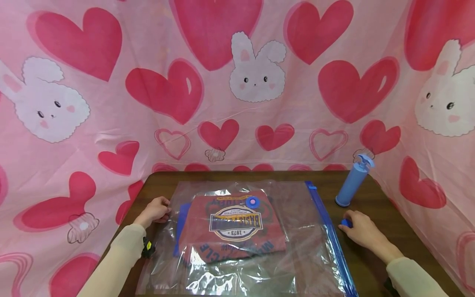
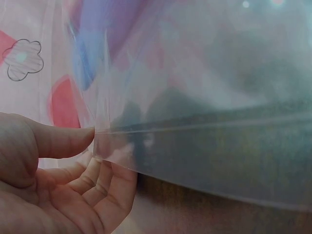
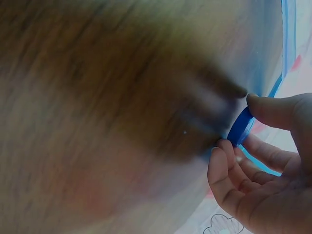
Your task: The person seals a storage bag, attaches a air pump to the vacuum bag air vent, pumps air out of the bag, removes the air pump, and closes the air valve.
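Note:
A clear vacuum storage bag point(image 1: 308, 260) lies flat, with a folded red printed T-shirt point(image 1: 233, 243) and some blue cloth point(image 1: 181, 222) inside. A round blue valve point(image 1: 252, 201) sits on its upper face. My left hand point(image 1: 155, 211) pinches the bag's left edge; the left wrist view shows the thumb above the film point(image 2: 204, 156) and the fingers below. To the right of the bag, my right hand point(image 1: 363, 233) holds a small round blue cap point(image 3: 240, 127) between thumb and fingertips, low over the table.
A blue hand pump point(image 1: 351, 185) stands upright at the back right of the brown wooden table point(image 1: 293, 176). The bag's blue zip strip point(image 1: 331, 233) runs along its right side, with a slider point(image 1: 312, 187) near the far end. Pink heart-and-rabbit curtain point(image 1: 222, 111) surrounds the table.

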Demonstrator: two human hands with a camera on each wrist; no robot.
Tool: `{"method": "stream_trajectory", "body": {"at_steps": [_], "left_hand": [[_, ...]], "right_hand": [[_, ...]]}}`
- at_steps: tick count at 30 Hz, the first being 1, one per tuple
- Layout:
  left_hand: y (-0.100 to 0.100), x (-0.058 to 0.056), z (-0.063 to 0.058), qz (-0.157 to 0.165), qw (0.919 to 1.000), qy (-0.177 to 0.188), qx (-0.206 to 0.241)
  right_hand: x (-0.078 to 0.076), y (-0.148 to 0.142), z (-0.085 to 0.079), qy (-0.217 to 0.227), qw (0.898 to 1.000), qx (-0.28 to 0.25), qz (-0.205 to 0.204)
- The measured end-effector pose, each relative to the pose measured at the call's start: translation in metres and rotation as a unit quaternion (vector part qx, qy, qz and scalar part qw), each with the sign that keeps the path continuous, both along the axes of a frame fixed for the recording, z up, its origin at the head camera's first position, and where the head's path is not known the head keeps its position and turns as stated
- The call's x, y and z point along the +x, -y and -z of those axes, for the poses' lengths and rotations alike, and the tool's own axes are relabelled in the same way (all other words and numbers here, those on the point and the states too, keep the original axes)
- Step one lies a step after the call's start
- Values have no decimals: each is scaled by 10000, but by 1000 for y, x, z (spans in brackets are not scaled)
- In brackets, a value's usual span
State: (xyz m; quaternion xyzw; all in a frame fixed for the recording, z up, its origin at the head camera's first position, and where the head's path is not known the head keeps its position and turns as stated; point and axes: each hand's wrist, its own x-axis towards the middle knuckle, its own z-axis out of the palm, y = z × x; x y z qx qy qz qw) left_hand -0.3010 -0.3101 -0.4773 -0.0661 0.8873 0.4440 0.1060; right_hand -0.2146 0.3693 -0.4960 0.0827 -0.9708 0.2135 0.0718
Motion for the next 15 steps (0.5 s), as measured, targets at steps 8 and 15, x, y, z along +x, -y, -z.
{"method": "stream_trajectory", "body": {"at_steps": [8,15], "left_hand": [[0,0,2,-12,10000,-28,6],[0,0,0,8,10000,-23,-7]], "right_hand": [[0,-4,0,175,9998,63,28],[-1,-7,3,50,9999,87,-8]]}}
